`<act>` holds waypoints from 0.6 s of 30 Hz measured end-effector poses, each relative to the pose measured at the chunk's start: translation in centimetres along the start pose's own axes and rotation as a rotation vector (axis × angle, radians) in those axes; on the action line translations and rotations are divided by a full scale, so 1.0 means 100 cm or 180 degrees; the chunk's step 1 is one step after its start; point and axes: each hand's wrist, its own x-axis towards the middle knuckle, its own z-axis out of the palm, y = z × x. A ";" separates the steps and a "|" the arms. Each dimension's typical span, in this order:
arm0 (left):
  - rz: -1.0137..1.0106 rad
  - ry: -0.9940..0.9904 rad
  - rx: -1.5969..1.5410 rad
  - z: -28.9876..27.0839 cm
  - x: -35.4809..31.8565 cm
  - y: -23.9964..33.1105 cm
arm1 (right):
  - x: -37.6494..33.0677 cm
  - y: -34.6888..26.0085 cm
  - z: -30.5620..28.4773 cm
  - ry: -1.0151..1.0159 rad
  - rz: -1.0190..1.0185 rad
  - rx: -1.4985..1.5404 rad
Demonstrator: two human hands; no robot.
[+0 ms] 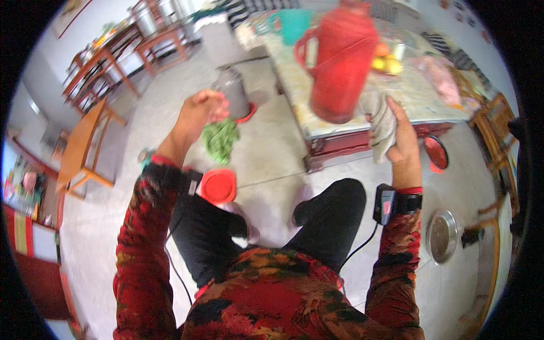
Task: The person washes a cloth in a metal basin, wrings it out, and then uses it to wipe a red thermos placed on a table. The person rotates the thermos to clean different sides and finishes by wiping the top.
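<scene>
The person sits with both arms raised. The right hand [403, 139] is wrapped about a grey cloth [381, 126], thumb laid along it and fingers folded in behind, and the cloth is pressed to the lower side of a red flask [343, 62]. The flask is just up and to the left of that hand, over the near edge of the low table [317, 122]. It is blurred, so whether its base rests on the table top or is lifted just clear of it cannot be told.

By the look of it, the step in hand is wiping the flask's lower wall. Carrying the wipe round would call for a steady hold on the body, or a turn of it, so that the cloth meets the unwiped side without tipping it off the edge.

The flask stands nearly upright. Its long axis runs away from the person, neck at the far end and base nearest the right hand. Its handle [300, 48] juts to the side away from that hand, toward the left one.

The left hand [201, 110] is lifted well apart from the flask, fingers curled shut on a small pinkish thing [218, 109] too blurred to name. Below it on the floor lie green leaves [220, 139] and a red lid [218, 186]; a metal pot [232, 90] stands just beyond its knuckles.
</scene>
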 end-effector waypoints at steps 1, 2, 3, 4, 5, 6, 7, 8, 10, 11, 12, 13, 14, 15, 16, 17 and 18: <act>0.0039 -0.0075 -0.0278 0.010 0.003 -0.004 | -0.002 -0.001 -0.008 0.0095 -0.0092 0.0245; -0.0108 -0.0165 -0.0336 0.020 0.010 -0.006 | -0.005 -0.008 -0.021 -0.0052 0.0080 0.0505; -0.0148 -0.0216 -0.0367 0.031 0.013 -0.009 | -0.004 -0.006 -0.031 0.0209 -0.0081 0.0689; -0.0145 -0.0274 -0.0397 0.041 0.017 -0.012 | -0.001 -0.001 -0.039 0.0449 -0.0246 0.0886; -0.0134 -0.0289 -0.0428 0.050 0.021 -0.015 | 0.005 0.005 -0.048 0.0461 -0.0470 0.1112; -0.0108 -0.0372 -0.0475 0.057 0.023 -0.017 | 0.010 0.015 -0.055 0.0654 -0.0489 0.1196; -0.0108 -0.0415 -0.0521 0.065 0.025 -0.019 | 0.018 0.029 -0.061 0.0824 -0.0472 0.1220; -0.0184 -0.0403 -0.0541 0.071 0.030 -0.019 | 0.028 0.043 -0.063 0.1181 -0.0298 0.1445; -0.0062 -0.0366 -0.0389 0.081 0.041 -0.014 | 0.043 0.072 -0.063 0.1244 0.0071 0.1784; -0.0048 -0.0335 -0.0321 0.088 0.049 -0.011 | 0.051 0.086 -0.057 0.1375 0.0064 0.1942; -0.0039 -0.0240 -0.0181 0.091 0.059 -0.003 | 0.056 0.097 -0.051 0.1166 0.0073 0.2037; 0.0195 -0.0137 -0.0128 0.096 0.071 0.005 | 0.062 0.106 -0.042 0.1295 -0.0014 0.2186; 0.0423 -0.0023 -0.0072 0.101 0.084 0.015 | 0.065 0.115 -0.032 0.1374 -0.0148 0.2381; 0.0656 0.0102 -0.0021 0.107 0.097 0.026 | 0.070 0.120 -0.022 0.1374 -0.0328 0.2535; 0.0828 0.0332 0.0105 0.114 0.111 0.036 | 0.073 0.122 -0.014 0.1517 -0.0306 0.2431; 0.1074 0.0369 0.0278 0.120 0.125 0.047 | 0.075 0.121 -0.007 0.1655 -0.0289 0.2323; 0.1288 0.0443 0.0458 0.126 0.140 0.060 | 0.081 0.114 0.000 0.1853 -0.0213 0.2196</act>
